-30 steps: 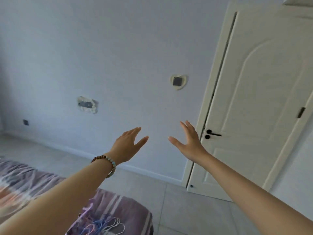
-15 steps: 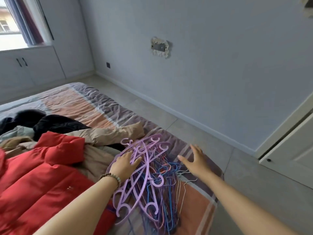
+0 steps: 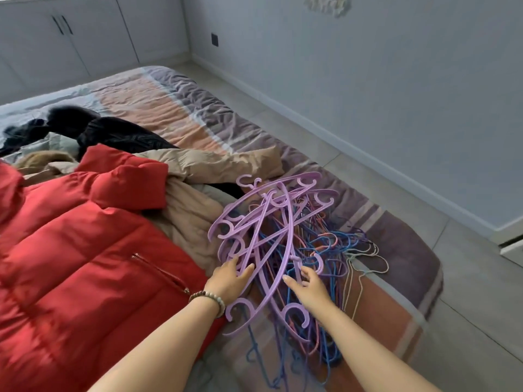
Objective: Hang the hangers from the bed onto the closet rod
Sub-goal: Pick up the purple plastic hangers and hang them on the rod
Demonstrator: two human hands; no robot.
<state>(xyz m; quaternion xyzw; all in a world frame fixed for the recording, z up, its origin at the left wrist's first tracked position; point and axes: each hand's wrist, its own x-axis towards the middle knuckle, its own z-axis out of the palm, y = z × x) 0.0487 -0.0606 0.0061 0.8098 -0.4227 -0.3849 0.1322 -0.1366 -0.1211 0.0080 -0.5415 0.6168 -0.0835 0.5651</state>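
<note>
Purple hangers interlock; my left hand and right hand, spread, gripping nothing, may lift a snagged clump.

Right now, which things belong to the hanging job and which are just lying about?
Job: purple plastic hangers, thin wire hangers, left hand, right hand, bed.
Lying about: red puffer jacket, beige coat, black garment.

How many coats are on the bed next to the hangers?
3: red coat nearest, beige coat beside the hangers, black coat behind. More may be buried.
</note>
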